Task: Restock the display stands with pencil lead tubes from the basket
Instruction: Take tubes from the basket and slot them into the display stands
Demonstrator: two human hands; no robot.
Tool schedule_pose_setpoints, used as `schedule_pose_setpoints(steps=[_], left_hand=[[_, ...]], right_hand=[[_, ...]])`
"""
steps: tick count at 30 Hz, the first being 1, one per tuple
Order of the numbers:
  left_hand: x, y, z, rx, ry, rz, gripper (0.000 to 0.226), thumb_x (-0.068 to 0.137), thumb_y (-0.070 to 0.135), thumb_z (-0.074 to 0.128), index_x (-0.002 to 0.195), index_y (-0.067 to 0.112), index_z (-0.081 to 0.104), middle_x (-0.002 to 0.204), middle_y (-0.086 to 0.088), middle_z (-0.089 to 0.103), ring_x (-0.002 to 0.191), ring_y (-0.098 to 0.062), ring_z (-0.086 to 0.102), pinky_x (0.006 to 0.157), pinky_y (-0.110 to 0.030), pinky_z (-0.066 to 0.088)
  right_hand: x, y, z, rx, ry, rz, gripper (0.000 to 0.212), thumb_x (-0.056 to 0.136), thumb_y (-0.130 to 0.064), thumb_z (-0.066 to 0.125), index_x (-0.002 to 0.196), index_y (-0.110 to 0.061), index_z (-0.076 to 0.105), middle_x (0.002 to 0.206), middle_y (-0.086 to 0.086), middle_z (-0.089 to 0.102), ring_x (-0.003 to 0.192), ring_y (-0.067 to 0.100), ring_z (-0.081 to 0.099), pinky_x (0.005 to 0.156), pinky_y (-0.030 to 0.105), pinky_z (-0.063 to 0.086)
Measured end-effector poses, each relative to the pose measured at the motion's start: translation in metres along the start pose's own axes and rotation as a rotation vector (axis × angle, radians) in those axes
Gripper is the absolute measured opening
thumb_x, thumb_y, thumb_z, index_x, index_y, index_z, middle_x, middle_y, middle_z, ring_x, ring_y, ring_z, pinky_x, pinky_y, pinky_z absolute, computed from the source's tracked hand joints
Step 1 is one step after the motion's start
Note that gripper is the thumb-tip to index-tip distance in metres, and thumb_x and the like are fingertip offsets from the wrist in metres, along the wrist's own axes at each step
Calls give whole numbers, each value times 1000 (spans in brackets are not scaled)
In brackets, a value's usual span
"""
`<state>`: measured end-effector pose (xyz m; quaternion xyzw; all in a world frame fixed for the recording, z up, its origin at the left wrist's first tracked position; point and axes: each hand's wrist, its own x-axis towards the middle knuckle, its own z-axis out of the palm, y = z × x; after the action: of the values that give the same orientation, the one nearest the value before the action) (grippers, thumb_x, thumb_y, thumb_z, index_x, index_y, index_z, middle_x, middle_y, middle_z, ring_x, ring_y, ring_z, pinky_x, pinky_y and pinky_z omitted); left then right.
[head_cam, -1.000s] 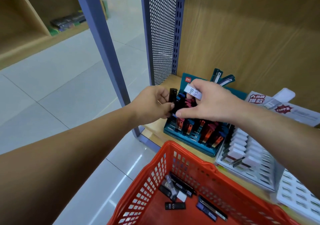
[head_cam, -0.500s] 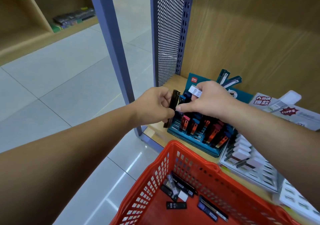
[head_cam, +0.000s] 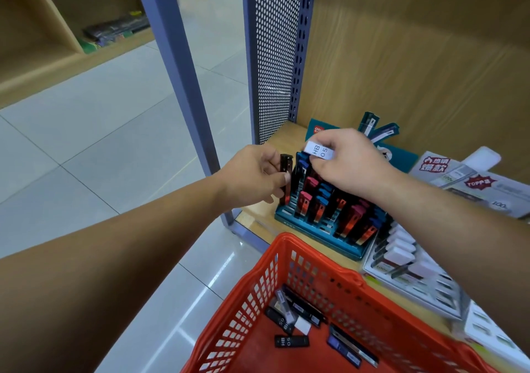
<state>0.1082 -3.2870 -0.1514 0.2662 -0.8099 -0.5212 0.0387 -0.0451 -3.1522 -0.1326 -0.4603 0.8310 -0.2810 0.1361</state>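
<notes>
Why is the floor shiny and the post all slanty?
Head view: a bright reflection streaks the floor beside the basket; the wide lens probably leans the post; the white stand at the right edge is blurred, while the white tube's HB 05 label reads sharp.

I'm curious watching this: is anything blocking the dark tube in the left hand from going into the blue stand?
Nothing lies between them: the dark tube in the left hand is beside the left edge of the blue stand. The right hand, holding a white-labelled tube, hangs over the back rows, and many slots are already filled.
</notes>
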Motion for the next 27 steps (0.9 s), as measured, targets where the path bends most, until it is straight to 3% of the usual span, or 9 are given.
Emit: schedule_pose_setpoints(steps=[2, 4, 8, 13, 17, 21, 27], left_hand=[[1, -2, 4, 3, -3, 38, 10, 98, 12, 69, 105, 5, 67, 92, -10, 77, 82, -15, 77, 70, -31, 65], [4, -1, 7, 7, 6, 58, 10, 98, 11, 69, 105, 4, 68, 93, -10, 76, 83, -15, 77, 71, -30, 64], [6, 2, 4, 64, -9, 61, 3, 97, 14, 72, 99, 13, 71, 91, 0, 75, 80, -14, 75, 64, -26, 61], [4, -5, 1, 134, -63, 95, 7, 95, 15, 74, 101, 18, 76, 91, 7, 77, 82, -17, 75, 75, -35, 65], [4, -3, -2, 209, -120, 139, 10, 95, 15, 74, 102, 22, 79, 85, 16, 77, 81, -7, 73, 75, -25, 61], [5, -4, -8, 260, -172, 162, 15, 95, 15, 74, 107, 22, 79, 97, 9, 80, 93, -9, 74, 86, -31, 62], [3, -7, -11, 252, -161, 201, 17, 95, 14, 74, 110, 21, 79, 98, 10, 79, 93, -5, 74, 85, -28, 62]], right_hand=[[0, -2, -1, 29, -30, -14, 12, 87, -23, 60, 94, -23, 70, 79, 2, 68, 62, 14, 58, 68, 48, 58], [2, -3, -2, 31, -71, -25, 9, 87, -29, 63, 89, -25, 71, 85, -1, 72, 70, 14, 65, 73, 48, 59], [9, 0, -1, -7, -51, -20, 8, 88, -36, 72, 82, -32, 72, 78, -11, 71, 78, 12, 67, 77, 46, 59], [8, 3, 3, -12, -59, -32, 8, 90, -39, 71, 98, -40, 72, 95, -16, 74, 94, 10, 69, 86, 47, 58], [5, 6, -2, -3, -58, -30, 7, 92, -37, 74, 91, -30, 73, 80, -6, 71, 76, 15, 66, 76, 48, 58], [1, 9, 0, -35, -21, -36, 10, 91, -44, 71, 89, -34, 70, 77, -7, 69, 75, 15, 65, 74, 49, 59], [2, 6, 2, -29, -6, -22, 15, 91, -43, 72, 78, -40, 66, 70, -11, 64, 72, 12, 62, 72, 48, 58]])
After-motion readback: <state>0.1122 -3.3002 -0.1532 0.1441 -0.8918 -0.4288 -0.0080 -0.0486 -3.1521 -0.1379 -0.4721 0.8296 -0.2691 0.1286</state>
